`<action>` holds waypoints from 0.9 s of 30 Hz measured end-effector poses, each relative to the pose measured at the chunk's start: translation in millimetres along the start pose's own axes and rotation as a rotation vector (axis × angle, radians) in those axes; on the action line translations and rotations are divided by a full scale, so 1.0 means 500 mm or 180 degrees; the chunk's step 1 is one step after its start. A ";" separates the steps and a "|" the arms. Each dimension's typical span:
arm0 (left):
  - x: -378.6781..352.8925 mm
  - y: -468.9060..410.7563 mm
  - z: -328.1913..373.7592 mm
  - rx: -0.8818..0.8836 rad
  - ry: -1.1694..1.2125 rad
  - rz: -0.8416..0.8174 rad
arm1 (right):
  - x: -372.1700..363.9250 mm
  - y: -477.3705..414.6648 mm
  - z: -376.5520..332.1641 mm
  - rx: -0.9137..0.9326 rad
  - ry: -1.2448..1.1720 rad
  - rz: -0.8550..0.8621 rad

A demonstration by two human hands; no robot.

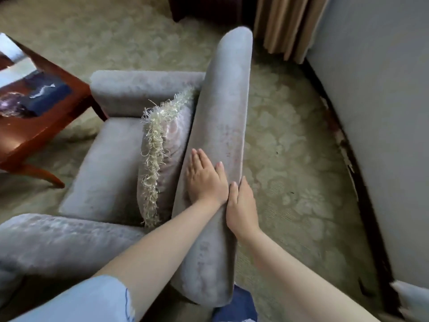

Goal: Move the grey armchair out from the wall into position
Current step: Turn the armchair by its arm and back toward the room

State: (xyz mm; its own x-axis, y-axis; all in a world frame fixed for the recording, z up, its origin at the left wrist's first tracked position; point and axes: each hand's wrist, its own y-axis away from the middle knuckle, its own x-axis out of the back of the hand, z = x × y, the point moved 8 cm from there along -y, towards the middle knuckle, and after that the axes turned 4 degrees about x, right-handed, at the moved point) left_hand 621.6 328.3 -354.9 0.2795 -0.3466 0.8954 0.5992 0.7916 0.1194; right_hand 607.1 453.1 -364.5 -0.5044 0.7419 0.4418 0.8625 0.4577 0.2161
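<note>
The grey armchair (109,159) stands below me on the carpet, seat facing left, and its long backrest top (222,108) runs from the bottom centre up to the middle. A fringed pale cushion (167,154) leans against the backrest inside the seat. My left hand (205,180) lies flat on the backrest top with straight fingers. Beside it, my right hand (241,205) presses the backrest's rear edge, with its thumb on top and its fingers down the back side. A strip of carpet separates the chair back from the wall (376,112) on the right.
A red-brown wooden table (46,126) with a dark blue booklet (46,94) stands left of the chair, close to its far armrest. Beige curtains (285,26) hang at the top right. A dark skirting board (348,159) runs along the grey wall. Patterned carpet (290,140) lies behind the chair.
</note>
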 end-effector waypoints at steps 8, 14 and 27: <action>0.014 0.014 0.018 -0.0348 -0.0006 0.0162 | -0.043 0.173 0.024 -0.0744 0.0126 0.0501; 0.024 0.016 0.033 -0.0836 0.0037 0.0048 | -0.051 0.243 0.018 -0.1256 0.0802 0.0769; -0.025 0.166 0.103 -0.4810 -0.1766 -0.1233 | -0.037 0.294 0.003 -0.2008 0.1402 0.2278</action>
State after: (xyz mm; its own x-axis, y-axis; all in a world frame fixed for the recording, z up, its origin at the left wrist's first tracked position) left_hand 629.1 424.1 -334.3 -0.1362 0.0790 0.9875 0.7984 -0.5814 0.1566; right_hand 743.0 507.1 -342.1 0.0822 0.4368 0.8958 0.8825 -0.4495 0.1382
